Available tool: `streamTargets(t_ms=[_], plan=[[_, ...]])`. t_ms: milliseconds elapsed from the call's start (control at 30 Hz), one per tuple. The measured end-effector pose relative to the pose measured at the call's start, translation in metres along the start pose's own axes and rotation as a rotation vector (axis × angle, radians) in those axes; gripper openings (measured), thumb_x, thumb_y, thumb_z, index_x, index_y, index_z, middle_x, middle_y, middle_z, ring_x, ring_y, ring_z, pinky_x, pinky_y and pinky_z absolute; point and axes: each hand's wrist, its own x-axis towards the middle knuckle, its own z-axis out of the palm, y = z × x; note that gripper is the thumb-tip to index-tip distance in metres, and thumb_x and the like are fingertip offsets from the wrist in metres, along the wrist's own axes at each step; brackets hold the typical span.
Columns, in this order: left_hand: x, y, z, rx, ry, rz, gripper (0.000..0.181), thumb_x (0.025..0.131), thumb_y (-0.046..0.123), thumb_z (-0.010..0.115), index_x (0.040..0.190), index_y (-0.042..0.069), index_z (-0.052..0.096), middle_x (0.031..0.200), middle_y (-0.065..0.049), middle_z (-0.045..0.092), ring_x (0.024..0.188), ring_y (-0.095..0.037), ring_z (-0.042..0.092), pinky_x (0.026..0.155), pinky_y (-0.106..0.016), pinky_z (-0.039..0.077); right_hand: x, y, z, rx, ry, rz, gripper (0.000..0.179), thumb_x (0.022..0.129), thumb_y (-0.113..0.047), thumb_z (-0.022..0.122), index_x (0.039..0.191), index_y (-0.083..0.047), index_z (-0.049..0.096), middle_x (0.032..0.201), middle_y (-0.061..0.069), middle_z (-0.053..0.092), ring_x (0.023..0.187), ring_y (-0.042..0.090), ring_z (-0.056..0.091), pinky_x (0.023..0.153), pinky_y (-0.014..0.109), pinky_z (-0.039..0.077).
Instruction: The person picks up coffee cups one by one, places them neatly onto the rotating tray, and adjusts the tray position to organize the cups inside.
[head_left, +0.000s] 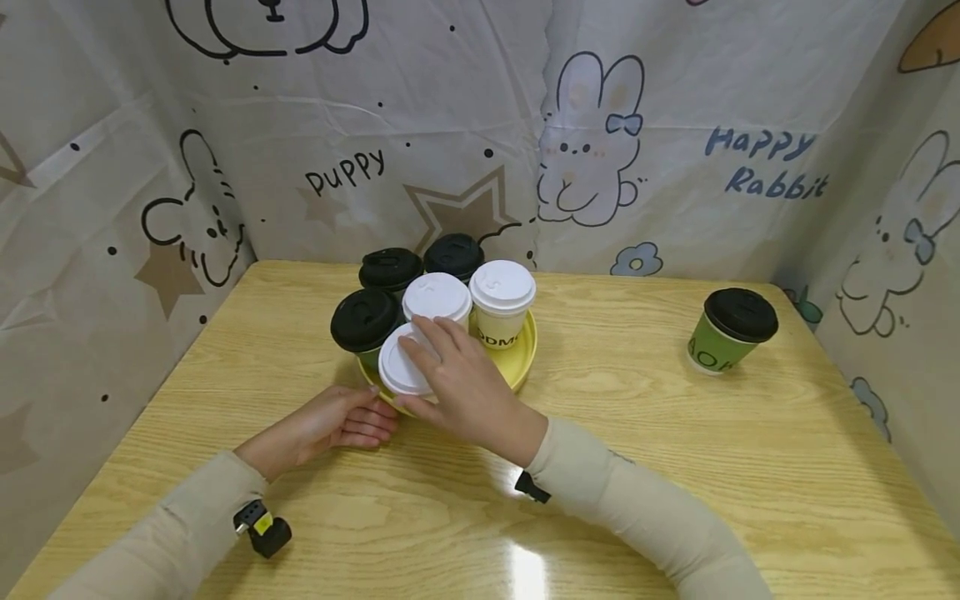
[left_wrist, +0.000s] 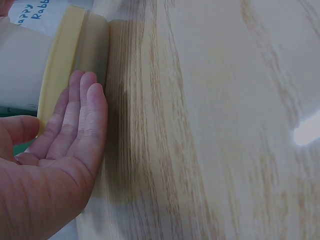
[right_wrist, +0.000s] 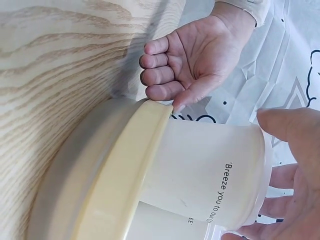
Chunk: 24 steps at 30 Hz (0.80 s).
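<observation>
A round yellow tray [head_left: 531,354] holds several lidded paper cups. My right hand [head_left: 476,387] holds the nearest white cup [head_left: 401,362] by its white lid, thumb on one side and fingers on the other; print runs down that cup's wall [right_wrist: 200,170] in the right wrist view. At the tray's front left edge, my left hand [head_left: 333,423] has its thumb on the rim and its fingers under it, along the outer wall [left_wrist: 92,45]. Two more white cups [head_left: 501,304] and several black-lidded cups [head_left: 366,321] stand around the held one.
A green cup with a black lid [head_left: 723,333] stands apart on the right of the wooden table [head_left: 615,400]. Printed cloth [head_left: 465,108] hangs behind the table and along both sides. Small black devices [head_left: 262,529] are strapped to both wrists.
</observation>
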Motion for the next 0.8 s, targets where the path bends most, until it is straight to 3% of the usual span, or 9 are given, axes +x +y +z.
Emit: streamTargets(t_ms=[200,800], plan=[[0.0006,-0.0005,-0.0005,0.002,-0.001,0.007,0.051,0.106,0.029,0.033,0.120,-0.016,0.054,0.102,-0.014,0.070,0.089,-0.019,0.069,0.080,-0.031,0.057,-0.0021,-0.0002,-0.0003,0.029,-0.002,-0.004,0.062,0.085,-0.042,0.070,0.135,-0.010,0.052,0.147,0.016,0.040,0.128,0.036,0.043,0.100,0.046,0.045],[0.0002,0.0005,0.0004,0.000,0.009,0.001,0.051,0.106,0.028,0.033,0.120,-0.017,0.053,0.100,-0.013,0.071,0.088,-0.018,0.069,0.080,-0.030,0.057,-0.0058,0.0022,-0.0014,0.047,-0.006,0.011,0.064,0.088,-0.045,0.066,0.140,-0.012,0.046,0.149,0.015,0.037,0.133,0.035,0.037,0.108,0.047,0.037]])
